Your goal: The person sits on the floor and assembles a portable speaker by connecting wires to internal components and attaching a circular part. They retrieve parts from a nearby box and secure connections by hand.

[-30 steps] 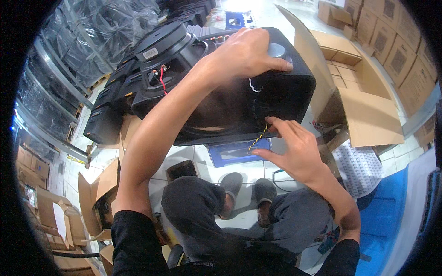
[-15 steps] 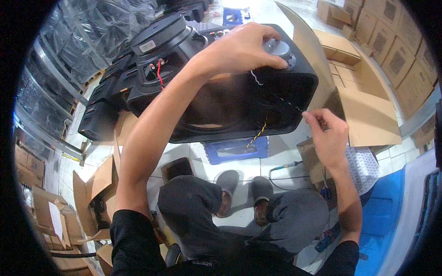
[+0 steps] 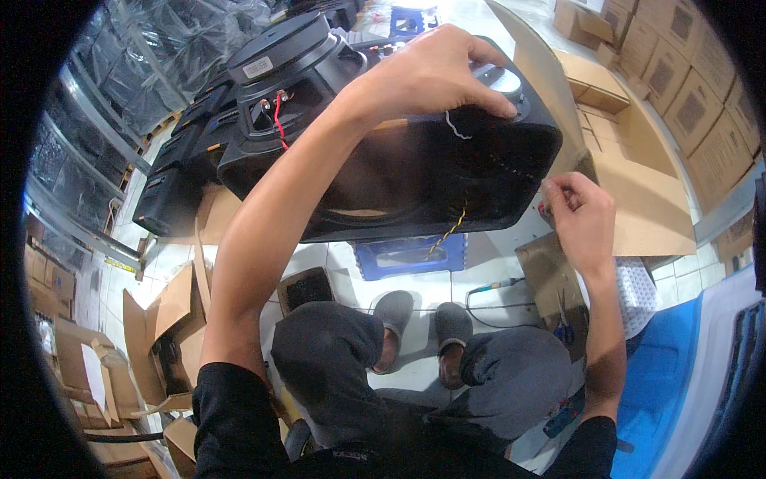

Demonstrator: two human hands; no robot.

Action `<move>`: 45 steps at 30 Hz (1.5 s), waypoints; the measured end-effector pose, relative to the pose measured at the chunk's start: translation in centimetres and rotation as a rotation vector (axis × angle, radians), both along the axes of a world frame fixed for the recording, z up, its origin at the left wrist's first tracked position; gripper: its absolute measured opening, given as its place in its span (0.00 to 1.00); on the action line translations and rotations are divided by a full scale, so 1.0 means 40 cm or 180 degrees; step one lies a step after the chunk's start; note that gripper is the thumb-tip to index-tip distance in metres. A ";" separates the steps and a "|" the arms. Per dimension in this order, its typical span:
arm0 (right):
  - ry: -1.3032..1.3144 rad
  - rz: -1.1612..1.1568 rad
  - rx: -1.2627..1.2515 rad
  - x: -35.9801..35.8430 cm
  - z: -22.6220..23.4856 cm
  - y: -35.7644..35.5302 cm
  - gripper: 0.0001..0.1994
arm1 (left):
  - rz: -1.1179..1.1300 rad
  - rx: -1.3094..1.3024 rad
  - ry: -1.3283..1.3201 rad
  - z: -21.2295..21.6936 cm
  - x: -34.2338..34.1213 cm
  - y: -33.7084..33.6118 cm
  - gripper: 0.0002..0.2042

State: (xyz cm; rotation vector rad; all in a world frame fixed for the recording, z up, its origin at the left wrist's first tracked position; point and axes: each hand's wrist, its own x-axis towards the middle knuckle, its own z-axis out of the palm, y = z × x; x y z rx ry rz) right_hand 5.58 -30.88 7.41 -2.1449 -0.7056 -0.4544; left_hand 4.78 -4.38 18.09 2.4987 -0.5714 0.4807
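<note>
A black speaker cabinet (image 3: 415,188) lies before me with a large cut-out in the side facing me. On its top at the left rests a big black woofer (image 3: 291,68), magnet upward, with a red wire (image 3: 278,124) at its terminals. At the cabinet's right end, my left hand (image 3: 451,72) grips a small silver-grey round driver (image 3: 501,81) between thumb and fingers; a white wire (image 3: 456,126) hangs beside it. My right hand (image 3: 582,211) is closed in a pinch at the end of a thin dark twisted wire (image 3: 519,169). A yellow-and-black twisted wire (image 3: 453,230) dangles from the cabinet's lower edge.
A blue plastic stool (image 3: 411,255) stands under the cabinet. An open cardboard box (image 3: 642,191) is at the right, with stacked cartons (image 3: 690,88) behind. Blue-handled scissors (image 3: 563,329) and a soldering iron (image 3: 507,284) lie at lower right. Torn cartons (image 3: 163,335) crowd the left.
The cabinet's right end and the silver driver have shifted slightly right with my left hand. My right hand has moved a little right, still pinched.
</note>
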 end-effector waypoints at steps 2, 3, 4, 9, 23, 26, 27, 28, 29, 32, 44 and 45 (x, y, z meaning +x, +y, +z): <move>-0.0431 -0.0018 -0.0561 -0.029 0.023 0.020 0.08 | 0.0031 -0.0030 -0.0058 -0.001 0.001 -0.002 0.32; -0.1022 0.0179 -0.0455 -0.043 0.037 0.030 0.09 | 0.0058 -0.0007 -0.0102 -0.001 0.000 -0.002 0.32; -0.1397 0.0242 -0.0435 -0.058 0.052 0.039 0.09 | 0.0097 -0.0001 -0.0068 -0.001 0.000 -0.003 0.32; -0.2099 0.0660 -0.0054 -0.077 0.078 0.154 0.10 | 0.0208 0.0128 -0.0048 0.000 -0.001 -0.003 0.32; -0.2760 0.0093 0.0245 -0.011 0.005 0.277 0.09 | 0.0179 -0.0049 0.0031 -0.010 -0.006 -0.004 0.32; -0.2865 -0.0169 0.0254 -0.009 -0.009 0.285 0.10 | 0.0196 -0.0121 -0.0105 -0.018 -0.002 -0.007 0.32; -0.2922 -0.0185 0.0289 -0.007 -0.011 0.286 0.10 | 0.0119 -0.0196 -0.0156 -0.020 0.001 -0.007 0.33; -0.2941 -0.0183 0.0291 -0.006 -0.013 0.286 0.09 | 0.0047 -0.0275 -0.0206 -0.022 0.002 -0.006 0.34; -0.2960 -0.0178 0.0291 -0.005 -0.014 0.286 0.09 | 0.0074 -0.0254 -0.0210 -0.023 0.004 -0.004 0.34; -0.3162 -0.0284 0.0227 -0.002 -0.012 0.288 0.09 | 0.0097 -0.0248 -0.0223 -0.026 0.006 -0.002 0.33; -0.3381 -0.0508 0.0219 0.004 -0.009 0.305 0.07 | 0.0133 -0.0208 -0.0278 -0.039 0.004 -0.002 0.31; -0.3401 -0.0498 0.0175 0.002 -0.009 0.303 0.07 | 0.0130 -0.0270 -0.0275 -0.041 0.008 -0.001 0.33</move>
